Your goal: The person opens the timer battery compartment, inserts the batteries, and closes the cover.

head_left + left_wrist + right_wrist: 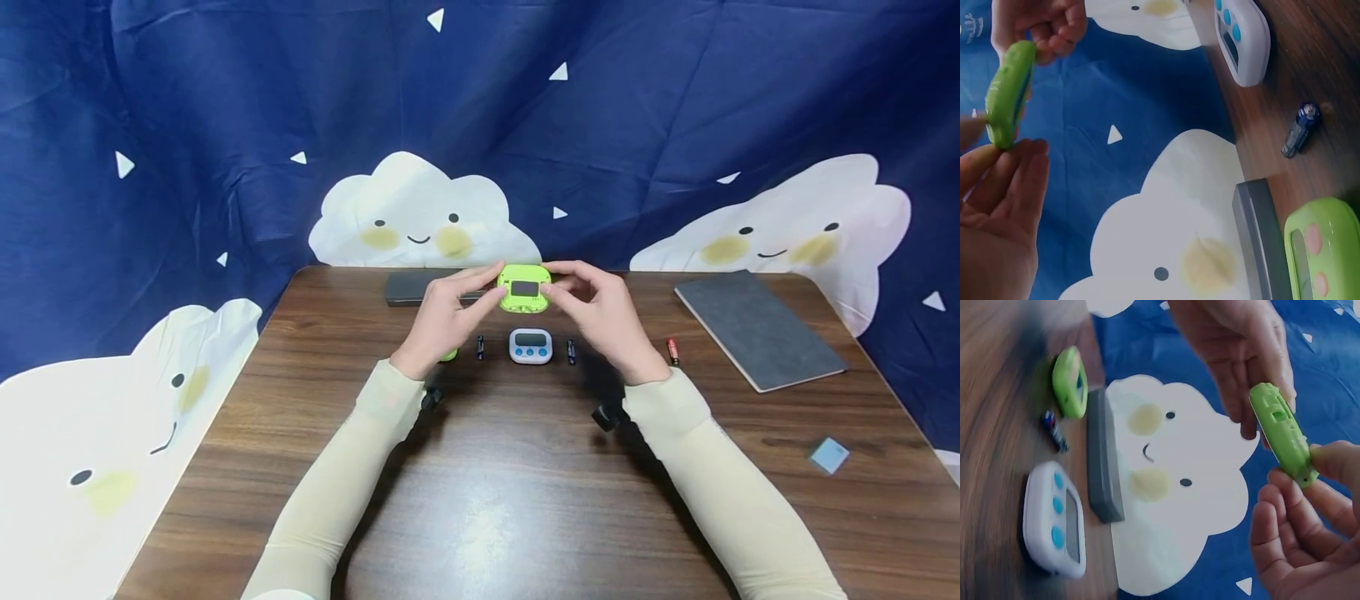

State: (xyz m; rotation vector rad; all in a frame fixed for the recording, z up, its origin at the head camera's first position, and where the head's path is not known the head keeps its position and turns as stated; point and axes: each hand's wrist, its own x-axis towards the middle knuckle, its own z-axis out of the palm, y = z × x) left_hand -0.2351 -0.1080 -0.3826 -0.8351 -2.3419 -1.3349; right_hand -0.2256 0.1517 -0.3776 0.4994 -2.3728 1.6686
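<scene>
A lime-green digital timer [524, 299] is held up off the table, a dark rectangle on the side that faces the head camera. My left hand [444, 318] pinches its left edge between thumb and fingers. On the opposite edge, my right hand [606, 315] grips it the same way. The right wrist view shows the held timer [1282, 434] edge-on, with a notch in its rim. Below it on the table lies a white timer [531, 347] with blue buttons. Dark blue batteries [480, 347] lie on either side of that one. Another green timer [1325, 250], with pink buttons, is partly hidden by my left hand in the head view.
At the table's back edge lies a long dark grey box [407, 288]. To the right are a red battery [672, 352], a grey notebook [761, 331] and a small light-blue pad [829, 456]. A blue cloud-print curtain [600, 117] hangs behind the table.
</scene>
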